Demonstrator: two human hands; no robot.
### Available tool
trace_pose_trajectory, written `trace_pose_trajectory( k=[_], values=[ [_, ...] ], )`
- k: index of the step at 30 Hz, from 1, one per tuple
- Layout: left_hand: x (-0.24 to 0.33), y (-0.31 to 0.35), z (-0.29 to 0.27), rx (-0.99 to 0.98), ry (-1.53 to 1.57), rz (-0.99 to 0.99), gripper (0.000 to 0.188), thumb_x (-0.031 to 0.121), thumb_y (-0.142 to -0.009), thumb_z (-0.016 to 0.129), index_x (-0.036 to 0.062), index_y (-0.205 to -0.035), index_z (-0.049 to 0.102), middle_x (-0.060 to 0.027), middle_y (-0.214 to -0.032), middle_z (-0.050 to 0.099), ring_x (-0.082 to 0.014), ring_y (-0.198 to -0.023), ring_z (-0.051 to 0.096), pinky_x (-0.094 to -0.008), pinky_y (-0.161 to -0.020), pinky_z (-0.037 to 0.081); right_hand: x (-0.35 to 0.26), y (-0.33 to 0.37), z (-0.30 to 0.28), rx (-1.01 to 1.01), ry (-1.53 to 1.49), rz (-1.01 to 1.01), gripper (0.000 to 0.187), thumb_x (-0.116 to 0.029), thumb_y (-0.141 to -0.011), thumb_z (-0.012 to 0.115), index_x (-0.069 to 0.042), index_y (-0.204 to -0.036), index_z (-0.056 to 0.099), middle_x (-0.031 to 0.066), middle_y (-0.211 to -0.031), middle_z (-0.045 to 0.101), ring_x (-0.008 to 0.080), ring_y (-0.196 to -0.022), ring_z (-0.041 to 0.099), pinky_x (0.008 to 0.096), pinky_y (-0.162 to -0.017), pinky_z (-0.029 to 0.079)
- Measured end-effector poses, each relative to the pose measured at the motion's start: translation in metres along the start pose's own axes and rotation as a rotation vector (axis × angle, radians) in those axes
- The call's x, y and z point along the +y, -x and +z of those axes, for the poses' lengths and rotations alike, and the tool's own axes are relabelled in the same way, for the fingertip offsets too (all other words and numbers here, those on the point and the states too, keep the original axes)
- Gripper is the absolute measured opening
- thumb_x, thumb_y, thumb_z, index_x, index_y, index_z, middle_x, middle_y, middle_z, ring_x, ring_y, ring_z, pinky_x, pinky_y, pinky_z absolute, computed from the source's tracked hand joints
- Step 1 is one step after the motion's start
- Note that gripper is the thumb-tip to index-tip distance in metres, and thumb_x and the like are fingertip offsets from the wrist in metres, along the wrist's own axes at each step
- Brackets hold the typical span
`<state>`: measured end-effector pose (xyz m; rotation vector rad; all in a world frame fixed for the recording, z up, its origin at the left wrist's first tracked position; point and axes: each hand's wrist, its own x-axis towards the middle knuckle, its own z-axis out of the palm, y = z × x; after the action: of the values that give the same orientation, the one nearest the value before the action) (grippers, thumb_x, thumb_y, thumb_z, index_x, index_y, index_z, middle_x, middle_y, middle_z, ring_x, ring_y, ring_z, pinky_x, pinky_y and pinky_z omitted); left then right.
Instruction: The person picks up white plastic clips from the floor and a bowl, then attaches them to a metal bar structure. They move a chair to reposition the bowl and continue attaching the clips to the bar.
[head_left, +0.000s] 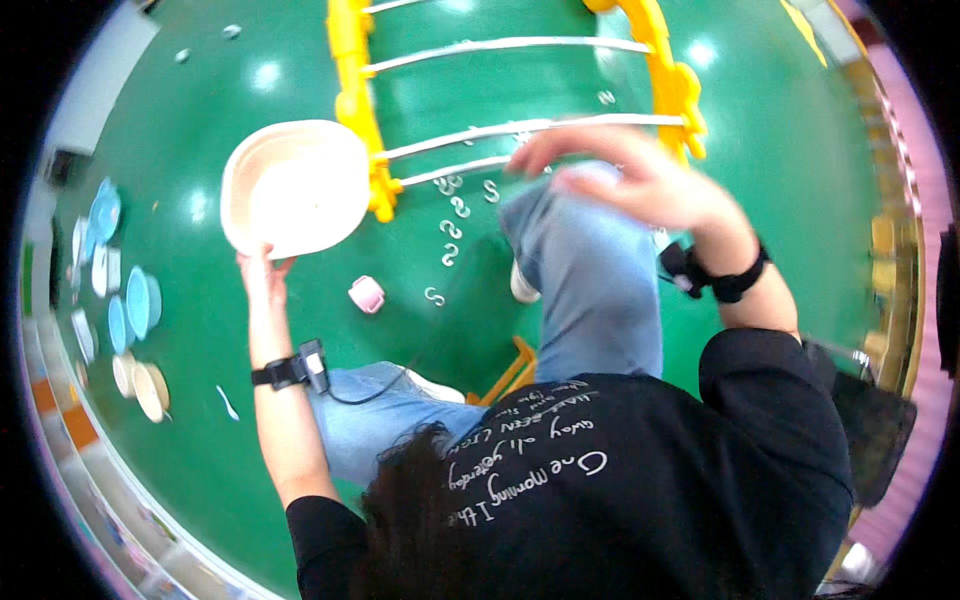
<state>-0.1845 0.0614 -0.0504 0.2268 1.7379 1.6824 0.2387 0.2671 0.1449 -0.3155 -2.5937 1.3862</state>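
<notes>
My left hand [265,278] grips the near rim of a pale cream basin [295,190], fingers under it and thumb over the edge. The basin is tilted toward me, and its inside looks bare. My right hand [630,175] is above my right knee, blurred, with fingers stretched out and apart from the thumb; nothing shows in it. Ahead stands a yellow frame [352,70] with white crossbars [540,124]. Several white S-shaped hooks [460,207] lie on the green floor between the frame and my legs. A small pink container [367,294] rests near the basin.
At the left, blue basins [143,302] and cream bowls [151,390] stand on the floor, near a low shelf [75,425]. A white and blue stick-like item [227,402] lies closer to me. Wooden furniture [883,255] lines the right side. Part of a yellow stool [515,370] shows beneath me.
</notes>
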Motion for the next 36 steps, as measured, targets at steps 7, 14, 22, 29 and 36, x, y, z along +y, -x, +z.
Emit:
trace_pose_trajectory(
  k=[7,14,22,29,36],
  values=[
    [-0.025,-0.026,0.002,-0.19,0.121,-0.213,0.059,0.009,-0.074,0.054,0.0028,-0.13,0.035,-0.0147,-0.125,0.047,-0.0308,-0.111,0.048,-0.0453,-0.09,0.043,0.168,0.212,-0.037,0.667,0.138,0.758,0.02,-0.02,-0.087,0.05,-0.004,-0.098,0.056,0.0081,-0.089,0.061,0.0172,-0.085,0.058,0.0295,-0.076,0.046],
    [0.011,-0.047,0.016,-0.095,0.007,-0.282,0.053,0.004,-0.071,0.05,-0.0033,-0.123,0.038,-0.0187,-0.117,0.051,-0.0321,-0.106,0.052,-0.0442,-0.089,0.048,0.366,0.358,0.08,0.67,-0.465,1.634,0.054,-0.037,-0.078,0.06,-0.008,-0.122,0.047,0.0129,-0.114,0.054,0.0271,-0.098,0.054,0.0455,-0.077,0.047],
    [-0.013,-0.041,0.094,-0.037,-0.149,-0.308,0.042,0.004,-0.073,0.047,-0.0061,-0.114,0.043,-0.0185,-0.112,0.054,-0.031,-0.1,0.056,-0.0436,-0.085,0.051,0.491,0.353,0.121,0.98,-0.301,1.714,0.13,-0.052,-0.046,0.081,-0.015,-0.143,0.004,0.0293,-0.14,0.016,0.0439,-0.13,0.016,0.0406,-0.107,0.02],
    [-0.043,-0.008,0.143,-0.079,-0.303,-0.421,0.045,0.003,-0.072,0.048,-0.002,-0.116,0.043,-0.014,-0.114,0.053,-0.0269,-0.103,0.054,-0.0409,-0.085,0.049,0.524,0.292,0.1,0.741,-0.027,1.708,0.121,-0.045,-0.046,0.084,-0.029,-0.142,0.011,0.02,-0.146,0.005,0.0482,-0.13,0.01,0.0529,-0.105,0.022],
    [-0.017,0.005,0.218,-0.23,-0.567,-0.375,0.046,0.007,-0.074,0.049,-0.0026,-0.119,0.041,-0.0144,-0.112,0.054,-0.0281,-0.099,0.056,-0.0433,-0.085,0.048,0.506,0.293,0.126,0.552,0.13,1.559,0.1,-0.024,-0.054,0.083,-0.032,-0.136,0.027,0.0078,-0.145,0.014,0.0386,-0.131,0.016,0.0602,-0.098,0.03]
  ],
)
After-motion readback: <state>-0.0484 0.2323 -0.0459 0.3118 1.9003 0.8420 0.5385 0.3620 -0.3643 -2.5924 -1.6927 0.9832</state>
